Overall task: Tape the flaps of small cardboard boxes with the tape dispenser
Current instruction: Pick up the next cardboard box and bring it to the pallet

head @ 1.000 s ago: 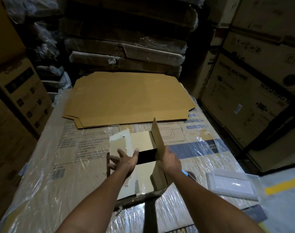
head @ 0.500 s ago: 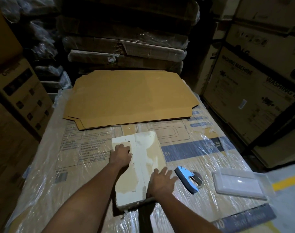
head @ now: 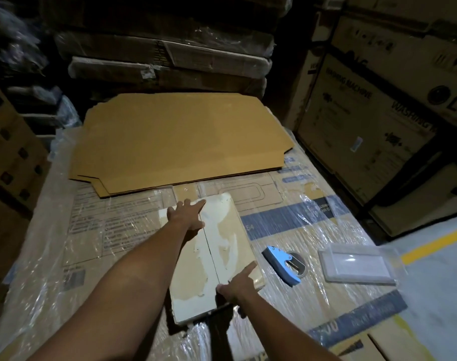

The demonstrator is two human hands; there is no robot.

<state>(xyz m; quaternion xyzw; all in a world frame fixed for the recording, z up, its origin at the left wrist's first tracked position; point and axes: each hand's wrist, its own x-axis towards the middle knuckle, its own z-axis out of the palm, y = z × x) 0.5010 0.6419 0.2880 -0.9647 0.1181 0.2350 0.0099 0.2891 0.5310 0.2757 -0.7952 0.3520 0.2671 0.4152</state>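
A small cardboard box (head: pixel 223 246) with a torn whitish top lies on the plastic-wrapped carton, both flaps folded down and meeting at a centre seam. My left hand (head: pixel 187 216) presses flat on the far left flap, fingers straight. At the box's near right corner my right hand (head: pixel 239 284) rests with the index finger stretched out over the right flap. The blue tape dispenser (head: pixel 283 264) lies on the carton just right of the box, untouched.
A stack of flat brown cardboard sheets (head: pixel 180 139) lies behind the box. A clear plastic tray (head: pixel 357 265) sits right of the dispenser. Large washing-machine cartons (head: pixel 378 121) stand on the right, wrapped stacks behind, and floor with a yellow line (head: pixel 436 243) at far right.
The upright right flap was folded down, closing the box. My left hand slid to the far end of the left flap; my right hand stayed at the near right corner.
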